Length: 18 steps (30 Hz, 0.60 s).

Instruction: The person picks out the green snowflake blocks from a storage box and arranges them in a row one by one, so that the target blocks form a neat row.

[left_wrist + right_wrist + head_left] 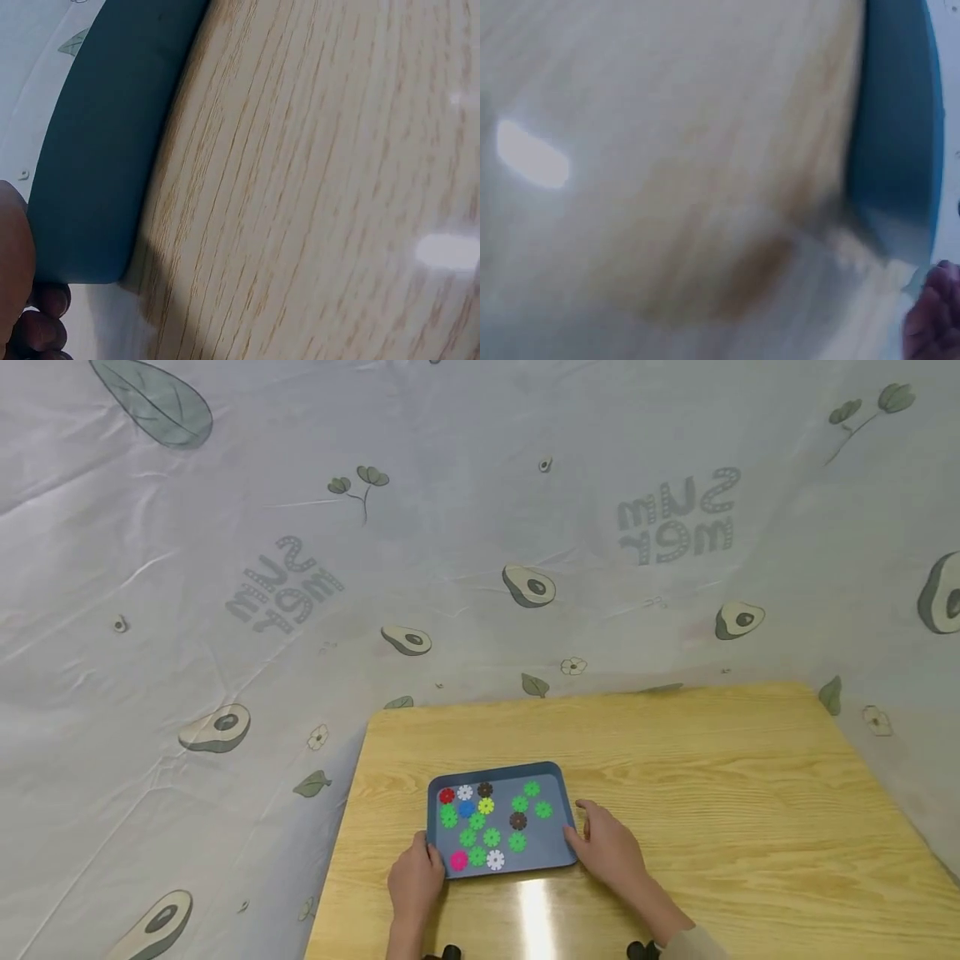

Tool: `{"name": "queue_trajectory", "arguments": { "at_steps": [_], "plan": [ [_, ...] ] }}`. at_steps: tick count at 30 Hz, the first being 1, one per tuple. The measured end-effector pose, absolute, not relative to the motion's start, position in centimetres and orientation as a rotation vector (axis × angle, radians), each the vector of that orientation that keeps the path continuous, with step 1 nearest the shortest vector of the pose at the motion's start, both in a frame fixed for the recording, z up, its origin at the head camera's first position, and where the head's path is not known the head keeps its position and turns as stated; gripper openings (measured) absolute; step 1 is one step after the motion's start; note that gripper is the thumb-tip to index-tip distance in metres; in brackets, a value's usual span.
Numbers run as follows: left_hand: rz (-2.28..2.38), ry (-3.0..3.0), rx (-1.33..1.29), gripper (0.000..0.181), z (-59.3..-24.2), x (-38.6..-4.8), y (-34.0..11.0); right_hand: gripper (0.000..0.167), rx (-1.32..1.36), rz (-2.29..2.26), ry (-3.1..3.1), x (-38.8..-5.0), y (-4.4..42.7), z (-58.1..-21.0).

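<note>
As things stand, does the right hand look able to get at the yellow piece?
Likely yes: the right hand is at the right side of the open-topped tray, nothing covers the yellow piece, and only the rim needs clearing.

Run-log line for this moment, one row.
left hand: grips tray, left edge | right hand: at right edge, contact unclear | tray: on table, multicolored notched discs inside

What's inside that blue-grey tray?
The tray holds small flower-shaped discs: mostly green, plus red, white, brown, blue, yellow and pink. Whatever is directly beneath each disc is covered, as is the tabletop under the tray.
</note>
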<state>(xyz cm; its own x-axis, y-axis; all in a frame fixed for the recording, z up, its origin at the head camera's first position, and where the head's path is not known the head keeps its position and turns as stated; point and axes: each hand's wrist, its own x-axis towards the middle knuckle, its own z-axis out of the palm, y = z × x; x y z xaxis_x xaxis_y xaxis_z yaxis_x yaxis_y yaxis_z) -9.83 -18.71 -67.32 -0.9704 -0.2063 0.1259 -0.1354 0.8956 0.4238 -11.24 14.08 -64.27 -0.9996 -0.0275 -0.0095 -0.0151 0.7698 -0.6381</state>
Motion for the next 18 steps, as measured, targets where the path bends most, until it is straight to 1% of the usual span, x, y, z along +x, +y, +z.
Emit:
{"name": "queue_trajectory", "arguments": {
  "at_steps": [2,7,9,11,15,18],
  "plan": [
    [-0.624,-2.872,0.240,0.024,-67.3,-9.8,-18.6,0.048,-0.108,-1.074,2.978,-11.8,13.5,-63.8],
    [-0.600,-2.815,0.196,0.020,-67.3,-9.9,-18.4,0.027,-0.418,-1.012,2.934,-12.7,11.1,-62.6],
    [-0.599,-2.807,0.197,0.020,-67.4,-9.9,-18.4,0.021,-0.470,-0.954,2.892,-12.9,9.9,-62.6],
    [-0.603,-2.801,0.197,0.019,-67.4,-9.9,-18.3,0.024,-0.460,-0.910,2.873,-13.0,8.9,-62.8],
    [-0.600,-2.807,0.203,0.020,-67.6,-9.9,-18.3,0.040,-0.329,-0.839,2.864,-13.2,7.2,-63.9],
    [-0.595,-2.810,0.214,0.020,-67.6,-9.7,-18.2,0.042,-0.292,-0.783,2.875,-13.1,6.4,-64.8]
  ]
}}
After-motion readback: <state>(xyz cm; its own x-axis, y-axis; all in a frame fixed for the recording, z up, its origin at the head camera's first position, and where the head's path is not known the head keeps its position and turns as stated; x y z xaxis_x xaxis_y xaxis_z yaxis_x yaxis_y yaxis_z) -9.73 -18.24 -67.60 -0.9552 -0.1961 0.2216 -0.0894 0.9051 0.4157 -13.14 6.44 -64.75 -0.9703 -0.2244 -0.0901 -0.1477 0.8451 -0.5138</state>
